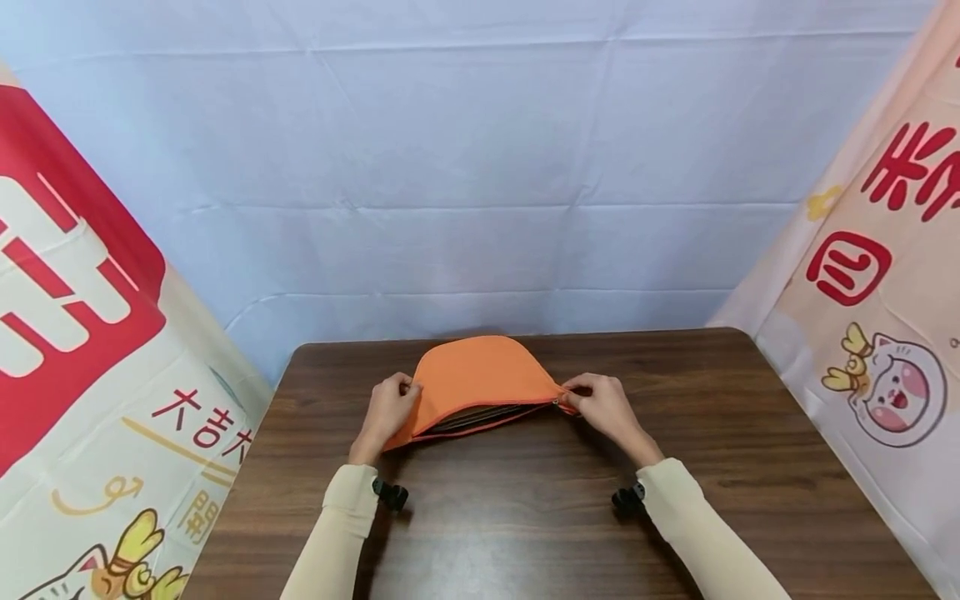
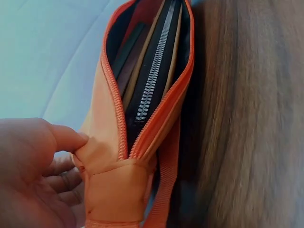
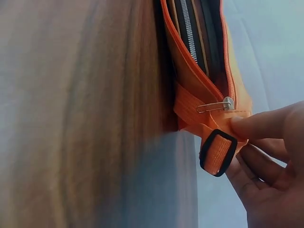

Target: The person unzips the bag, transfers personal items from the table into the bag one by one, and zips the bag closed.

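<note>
An orange zippered waist bag (image 1: 480, 375) lies near the far edge of the table, its zipper open toward me. My left hand (image 1: 390, 408) pinches the bag's left end between thumb and fingers. At the other end my right hand (image 1: 603, 404) pinches the fabric beside the silver zipper pull (image 3: 213, 105). A black strap buckle (image 3: 218, 152) hangs just under those fingers. Inside the bag sits a dark item with a silver metal zipper (image 2: 154, 71) and tan edges, along with a flat dark-green piece (image 2: 129, 52). An orange strap (image 2: 167, 175) hangs below the left end.
The dark wood table (image 1: 510, 517) spreads out in front of the bag. A pale cloth backdrop (image 1: 450, 167) hangs behind the table. Printed cloths with red characters (image 1: 900, 167) hang at both sides. A small black camera (image 1: 392, 496) is strapped on each wrist.
</note>
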Motion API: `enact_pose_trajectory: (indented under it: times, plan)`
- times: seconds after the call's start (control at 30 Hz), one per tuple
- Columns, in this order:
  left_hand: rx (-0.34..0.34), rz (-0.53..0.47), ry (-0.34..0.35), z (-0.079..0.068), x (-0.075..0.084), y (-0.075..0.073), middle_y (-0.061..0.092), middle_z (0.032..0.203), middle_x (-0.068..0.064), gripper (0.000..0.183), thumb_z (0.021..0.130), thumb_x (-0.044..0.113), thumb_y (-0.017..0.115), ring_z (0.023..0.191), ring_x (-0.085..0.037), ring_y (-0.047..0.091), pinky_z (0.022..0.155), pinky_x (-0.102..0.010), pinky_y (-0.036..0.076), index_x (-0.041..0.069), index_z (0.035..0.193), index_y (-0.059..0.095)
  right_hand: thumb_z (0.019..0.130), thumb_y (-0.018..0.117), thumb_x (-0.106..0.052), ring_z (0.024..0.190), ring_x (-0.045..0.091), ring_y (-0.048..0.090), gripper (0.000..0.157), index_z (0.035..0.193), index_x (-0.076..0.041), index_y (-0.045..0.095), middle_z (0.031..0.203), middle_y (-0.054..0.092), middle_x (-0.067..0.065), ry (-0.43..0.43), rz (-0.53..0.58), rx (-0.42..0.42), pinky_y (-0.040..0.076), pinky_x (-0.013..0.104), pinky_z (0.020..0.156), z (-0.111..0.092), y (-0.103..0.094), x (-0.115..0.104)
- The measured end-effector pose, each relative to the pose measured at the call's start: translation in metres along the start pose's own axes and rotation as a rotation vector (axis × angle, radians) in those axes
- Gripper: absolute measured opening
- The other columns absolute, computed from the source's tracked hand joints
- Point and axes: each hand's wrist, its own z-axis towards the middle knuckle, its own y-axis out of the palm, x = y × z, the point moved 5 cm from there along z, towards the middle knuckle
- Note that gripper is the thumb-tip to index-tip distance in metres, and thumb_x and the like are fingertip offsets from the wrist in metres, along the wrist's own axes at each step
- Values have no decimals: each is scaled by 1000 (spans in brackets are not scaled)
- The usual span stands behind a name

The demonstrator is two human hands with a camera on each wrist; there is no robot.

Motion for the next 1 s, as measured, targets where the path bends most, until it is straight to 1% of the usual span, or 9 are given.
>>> enact_pose_trajectory:
  times: [0.23, 0.33, 0.47, 0.63, 0.73, 0.8, 0.87, 0.93, 1.0]
  plan:
    - [5, 5, 43, 12, 12, 10, 72, 95, -12, 24, 107, 24, 67, 73, -17, 57, 70, -32, 49, 2, 112, 74, 95, 77, -11, 89, 21, 72, 13, 107, -10, 83, 111, 80, 13, 31, -27, 28, 54, 29, 70, -24, -10, 8]
    - [-11, 8, 55, 14, 17, 14, 73, 99, -12, 25, 107, 25, 68, 76, -17, 59, 72, -34, 50, 3, 114, 75, 95, 77, -10, 86, 20, 71, 13, 107, -10, 83, 109, 80, 12, 40, -33, 39, 54, 28, 67, -34, -13, 10]
    - [-30, 11, 53, 15, 20, 16, 74, 101, -12, 25, 106, 25, 68, 78, -18, 60, 74, -35, 52, 3, 115, 74, 96, 76, -9, 82, 17, 69, 12, 107, -10, 82, 109, 79, 12, 37, -27, 45, 54, 26, 63, -42, -15, 9]
    - [-45, 16, 43, 12, 22, 16, 72, 102, -12, 23, 106, 25, 68, 81, -19, 60, 76, -36, 52, 3, 114, 72, 97, 78, -12, 82, 16, 67, 12, 108, -11, 82, 109, 79, 10, 28, -43, 54, 53, 25, 64, -47, -15, 7]
    - [-30, 50, 58, 10, 27, 15, 67, 104, -13, 19, 105, 20, 68, 84, -21, 60, 78, -38, 54, 2, 113, 70, 96, 78, -11, 82, 16, 67, 12, 108, -10, 81, 108, 78, 9, 19, -50, 61, 53, 24, 63, -49, -15, 6]
    - [0, 83, 79, 7, 33, 13, 64, 106, -13, 17, 104, 17, 69, 87, -23, 60, 81, -40, 56, 2, 111, 70, 96, 79, -10, 81, 15, 66, 12, 107, -9, 80, 105, 76, 7, 6, -60, 70, 53, 24, 64, -49, -15, 5]
    - [35, 116, 119, 4, 44, 12, 63, 106, -13, 14, 102, 13, 69, 89, -24, 62, 84, -42, 57, 2, 110, 70, 96, 79, -8, 80, 14, 65, 13, 108, -9, 79, 103, 74, 7, -14, -76, 79, 53, 24, 65, -50, -15, 3]
    - [63, 139, 174, 0, 58, 13, 63, 105, -12, 12, 101, 10, 69, 90, -25, 63, 85, -43, 58, 2, 109, 71, 94, 79, -6, 80, 15, 65, 16, 110, -7, 78, 103, 73, 7, -39, -103, 90, 54, 26, 68, -50, -15, 1]
    - [62, 145, 232, -6, 73, 16, 64, 103, -12, 10, 100, 8, 68, 89, -24, 63, 83, -42, 58, 2, 108, 72, 93, 80, -6, 82, 15, 65, 22, 115, -5, 77, 105, 72, 8, -50, -122, 91, 54, 28, 71, -50, -15, -1]
